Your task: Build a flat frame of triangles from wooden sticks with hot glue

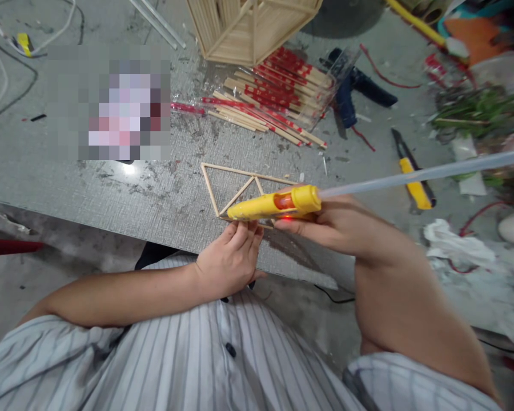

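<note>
My right hand [340,225] is wrapped round a yellow hot glue gun [257,206], and a long translucent glue stick [411,173] sticks out of its back end. A small red light glows on the gun's side. The gun's nozzle points left, at the lower left joint of a flat frame of thin wooden sticks [227,168] lying on the table. My left hand [229,260] pinches the near edge of that frame, just below the gun. The gun and my fingers hide part of the frame's near side.
Behind the frame lie loose chopsticks with red wrappers [278,85], and a wooden stick structure [257,28] stands beyond. To the right are a dark blue glue gun [346,97], a yellow utility knife [413,177], crumpled tissue [458,245] and greenery [475,111]. The table's edge [89,221] runs close to me.
</note>
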The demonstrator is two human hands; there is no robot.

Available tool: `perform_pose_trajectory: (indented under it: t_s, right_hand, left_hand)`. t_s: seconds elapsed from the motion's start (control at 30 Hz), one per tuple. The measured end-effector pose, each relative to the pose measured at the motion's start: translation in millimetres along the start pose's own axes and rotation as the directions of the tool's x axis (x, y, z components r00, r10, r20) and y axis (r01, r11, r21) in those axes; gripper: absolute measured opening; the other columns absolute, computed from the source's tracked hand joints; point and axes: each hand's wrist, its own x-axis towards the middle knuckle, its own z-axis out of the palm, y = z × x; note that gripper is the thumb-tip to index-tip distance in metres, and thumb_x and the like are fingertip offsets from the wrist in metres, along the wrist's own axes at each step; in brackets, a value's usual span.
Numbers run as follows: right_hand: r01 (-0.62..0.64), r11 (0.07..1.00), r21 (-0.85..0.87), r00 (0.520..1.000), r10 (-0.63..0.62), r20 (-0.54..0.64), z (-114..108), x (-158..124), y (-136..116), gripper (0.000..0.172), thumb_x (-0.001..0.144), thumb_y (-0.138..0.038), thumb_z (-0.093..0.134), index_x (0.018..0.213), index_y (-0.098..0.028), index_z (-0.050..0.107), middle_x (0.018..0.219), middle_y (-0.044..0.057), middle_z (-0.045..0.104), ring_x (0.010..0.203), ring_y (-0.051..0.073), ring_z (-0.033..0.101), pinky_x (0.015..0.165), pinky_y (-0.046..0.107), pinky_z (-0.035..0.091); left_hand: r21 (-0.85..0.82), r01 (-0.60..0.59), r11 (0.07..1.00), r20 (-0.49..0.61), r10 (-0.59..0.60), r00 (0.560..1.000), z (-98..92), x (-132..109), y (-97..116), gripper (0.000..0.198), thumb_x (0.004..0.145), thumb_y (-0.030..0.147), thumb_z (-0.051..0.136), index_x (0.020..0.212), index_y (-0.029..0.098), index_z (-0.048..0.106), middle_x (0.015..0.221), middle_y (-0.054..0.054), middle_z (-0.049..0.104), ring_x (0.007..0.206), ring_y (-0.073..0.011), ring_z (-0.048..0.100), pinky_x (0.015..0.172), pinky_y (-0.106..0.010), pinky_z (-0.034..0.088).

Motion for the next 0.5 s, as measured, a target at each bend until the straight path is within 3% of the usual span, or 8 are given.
perform_pose_trajectory:
  t_s: [0.5]
  right_hand:
    - [0.022,1.000,-0.012,0.999,-0.022,0.037,0.6,1.7,-4.6,0.036,0.086,-0.051,0.056,0.090,-0.022,0.076,0.083,0.005,0.077,0.077,0.027,0.072,0.068,0.038,0.057]
  left_hand:
    - [-0.043,0.003,0.999,0.032,-0.002,0.999,-0.4,0.5,0.3,0.078,0.094,0.061,0.050,0.135,-0.006,0.055,0.135,-0.028,0.059,0.127,-0.0356,0.056,0.107,-0.046,0.045]
